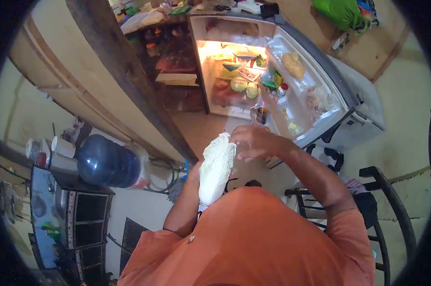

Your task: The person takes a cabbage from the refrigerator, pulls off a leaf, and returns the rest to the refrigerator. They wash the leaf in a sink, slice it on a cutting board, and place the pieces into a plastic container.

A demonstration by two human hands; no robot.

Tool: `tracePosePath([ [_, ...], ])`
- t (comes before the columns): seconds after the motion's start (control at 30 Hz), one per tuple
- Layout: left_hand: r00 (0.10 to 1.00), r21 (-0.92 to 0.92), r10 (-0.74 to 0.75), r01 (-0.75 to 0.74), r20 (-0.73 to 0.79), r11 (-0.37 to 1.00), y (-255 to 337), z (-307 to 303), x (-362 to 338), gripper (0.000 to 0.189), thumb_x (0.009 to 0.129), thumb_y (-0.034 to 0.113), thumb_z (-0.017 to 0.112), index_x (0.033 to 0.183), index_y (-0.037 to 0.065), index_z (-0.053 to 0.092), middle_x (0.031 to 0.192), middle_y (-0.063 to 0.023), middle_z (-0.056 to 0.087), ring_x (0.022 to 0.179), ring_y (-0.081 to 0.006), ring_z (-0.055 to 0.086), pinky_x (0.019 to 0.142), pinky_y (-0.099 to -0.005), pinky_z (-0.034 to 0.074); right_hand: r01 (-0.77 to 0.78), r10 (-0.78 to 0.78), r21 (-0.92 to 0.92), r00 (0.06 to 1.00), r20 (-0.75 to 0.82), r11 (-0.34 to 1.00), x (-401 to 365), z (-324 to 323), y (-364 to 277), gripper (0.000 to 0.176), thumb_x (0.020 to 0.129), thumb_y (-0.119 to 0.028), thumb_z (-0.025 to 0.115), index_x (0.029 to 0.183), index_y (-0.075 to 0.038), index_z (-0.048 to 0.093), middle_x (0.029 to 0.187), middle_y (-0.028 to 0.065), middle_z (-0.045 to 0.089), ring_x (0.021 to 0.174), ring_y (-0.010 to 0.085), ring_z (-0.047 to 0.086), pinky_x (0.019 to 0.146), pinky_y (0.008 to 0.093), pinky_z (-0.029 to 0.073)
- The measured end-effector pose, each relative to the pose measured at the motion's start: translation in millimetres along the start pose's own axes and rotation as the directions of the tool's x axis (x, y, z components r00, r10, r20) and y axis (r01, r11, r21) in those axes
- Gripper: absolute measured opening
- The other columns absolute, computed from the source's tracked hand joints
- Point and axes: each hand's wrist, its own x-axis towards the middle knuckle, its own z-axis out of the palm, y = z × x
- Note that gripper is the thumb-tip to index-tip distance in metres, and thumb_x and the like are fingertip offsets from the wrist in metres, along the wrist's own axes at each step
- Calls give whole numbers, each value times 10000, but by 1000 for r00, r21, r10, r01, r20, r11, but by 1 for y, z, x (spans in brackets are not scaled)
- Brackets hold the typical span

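Note:
A long, pale napa cabbage [216,170] stands nearly upright against the front of my orange shirt. My left hand [195,172] is wrapped round its left side, with most of the fingers hidden behind it. At the leafy top end, my right hand [252,141] has its fingers bent and apart, with the fingertips at the leaf edge; whether they touch it is hard to tell. Beyond my hands an open, lit fridge [203,78] holds round green vegetables [245,87] low inside, with packs on the shelves above.
The fridge door [315,81] swings out to the right, bags and bottles in its racks. A wooden post [129,76] slants down at left. Beside it lies a large blue water bottle [109,161]. A dark chair [392,205] is at right.

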Motion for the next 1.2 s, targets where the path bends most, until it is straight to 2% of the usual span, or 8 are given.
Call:
tracePosePath([
  [0.07, 997, -130, 23, -14, 67, 991, -3, -16, 7, 430, 893, 271, 531, 1258, 44, 514, 1154, -157, 610, 964, -297, 626, 781, -407, 544, 21, -24, 84, 999, 28, 996, 2, 3, 3, 466, 700, -249, 739, 1072, -5, 597, 1074, 152, 563, 1032, 332, 543, 902, 408, 427],
  [0.3, 993, -107, 58, -47, 103, 993, 3, 1, 13, 387, 934, 233, 515, 1280, 62, 485, 1173, -136, 584, 962, -256, 604, 799, -370, 531, -168, 164, 18, 976, 145, 986, 10, 1, -17, 405, 722, -226, 719, 1040, -12, 588, 1004, 149, 562, 980, 321, 549, 848, 410, 434],
  [0.5, 976, 162, 199, -211, 88, 964, 2, -27, 25, 396, 925, 175, 550, 1291, 30, 505, 1190, -136, 608, 957, -208, 640, 796, -327, 550, 57, -52, 29, 988, -149, 998, 10, 13, -7, 246, 746, -171, 684, 940, -48, 595, 865, 128, 608, 889, 355, 569, 783, 441, 437],
  [0.67, 995, 86, 89, -84, -55, 993, 9, 6, 14, 338, 907, 294, 559, 1163, 74, 563, 909, -106, 663, 692, -235, 653, 576, -355, 553, -4, 3, -41, 1000, -12, 999, 11, 2, -24, 251, 771, -119, 670, 999, -42, 598, 983, 153, 603, 942, 330, 562, 866, 414, 434],
  [0.8, 992, -18, 47, -46, 114, 999, 18, -2, 13, 364, 922, 164, 540, 1261, 32, 532, 1117, -124, 641, 904, -202, 651, 775, -316, 552, -82, 83, 45, 997, -6, 996, 10, 12, -18, 252, 782, -99, 656, 1021, -47, 594, 938, 151, 612, 968, 329, 561, 869, 409, 435],
  [0.9, 996, 217, 55, -39, -68, 975, 21, -10, 13, 349, 923, 274, 542, 1204, 68, 543, 978, -98, 652, 759, -212, 649, 619, -336, 550, -52, 56, 78, 998, -42, 996, 12, 13, -17, 264, 799, -96, 649, 1047, -40, 580, 942, 152, 621, 978, 307, 582, 855, 391, 447],
  [1.07, 979, 426, 201, -171, -27, 888, 34, -57, 31, 394, 908, 190, 582, 1262, 24, 531, 1105, -89, 636, 938, -178, 634, 810, -317, 533, -392, 358, 436, 920, 160, 810, 21, -7, -31, 332, 781, -151, 720, 1047, -28, 563, 957, 65, 610, 901, 146, 588, 801, 309, 467],
  [1.2, 925, 595, 366, -354, 107, 721, 40, 0, 24, 433, 898, 179, 596, 1292, 30, 493, 1149, -80, 607, 969, -178, 621, 824, -324, 527, -264, 282, 573, 958, 59, 776, 25, 14, -6, 328, 769, -139, 731, 1050, -58, 582, 961, 45, 614, 891, 146, 572, 803, 302, 456],
])
